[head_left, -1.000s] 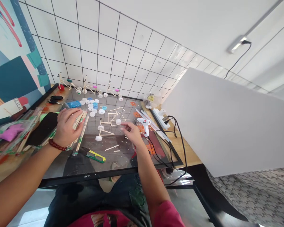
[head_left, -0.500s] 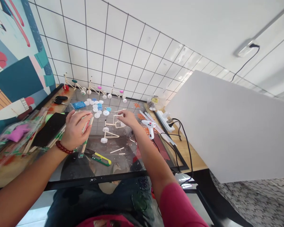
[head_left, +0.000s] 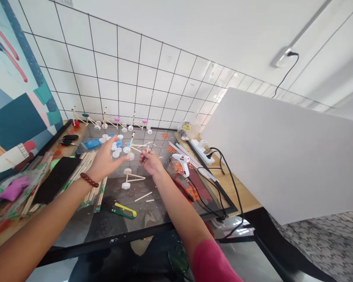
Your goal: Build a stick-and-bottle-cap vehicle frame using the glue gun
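My right hand [head_left: 151,161] pinches the rear end of a small tricycle frame [head_left: 137,150] made of thin wooden sticks, held above the glass tabletop. A dark-tipped upright rises from the frame's front, with a white wheel [head_left: 130,156] below. Just left of that wheel is my left hand [head_left: 107,159], thumb and fingers spread, holding nothing; whether the thumb touches the wheel I cannot tell. Nearer me lies a V-shaped stick piece [head_left: 137,179] with two white wheels. Loose white and blue bottle caps [head_left: 116,154] lie behind my left hand, partly hidden by it.
Three finished stick tricycles [head_left: 139,123] stand along the back. A white glue gun [head_left: 182,162] and a power strip [head_left: 201,150] with cables are at right. Yellow-green snips [head_left: 125,210] and cut sticks [head_left: 143,196] lie in front. Bagged sticks [head_left: 85,160] are at left.
My right hand has lifted the tricycle frame off the table and turned it. My left hand has moved off the bagged sticks towards the frame, its fingers spreading. The view has shifted slightly.
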A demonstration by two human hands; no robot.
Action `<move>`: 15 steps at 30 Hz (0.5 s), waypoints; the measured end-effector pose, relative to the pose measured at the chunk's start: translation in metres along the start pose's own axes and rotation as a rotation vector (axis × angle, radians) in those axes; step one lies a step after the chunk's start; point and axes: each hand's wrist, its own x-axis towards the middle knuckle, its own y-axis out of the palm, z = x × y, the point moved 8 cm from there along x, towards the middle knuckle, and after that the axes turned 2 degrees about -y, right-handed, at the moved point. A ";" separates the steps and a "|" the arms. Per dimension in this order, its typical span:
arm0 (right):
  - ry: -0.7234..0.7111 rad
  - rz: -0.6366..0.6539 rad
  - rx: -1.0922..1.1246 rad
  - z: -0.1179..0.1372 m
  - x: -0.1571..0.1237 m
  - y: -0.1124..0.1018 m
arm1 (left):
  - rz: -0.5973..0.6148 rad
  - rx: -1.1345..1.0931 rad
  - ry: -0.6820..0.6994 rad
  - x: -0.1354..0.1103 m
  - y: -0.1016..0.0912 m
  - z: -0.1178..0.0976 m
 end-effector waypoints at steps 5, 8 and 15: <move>0.026 0.068 0.043 -0.014 0.001 0.010 | 0.153 -0.288 -0.145 0.027 0.047 0.011; 0.013 0.079 -0.022 -0.016 0.004 0.002 | 0.093 -0.416 -0.263 0.031 0.062 0.030; -0.126 0.023 -0.295 -0.009 0.016 -0.031 | 0.036 -0.392 -0.339 0.035 0.074 0.037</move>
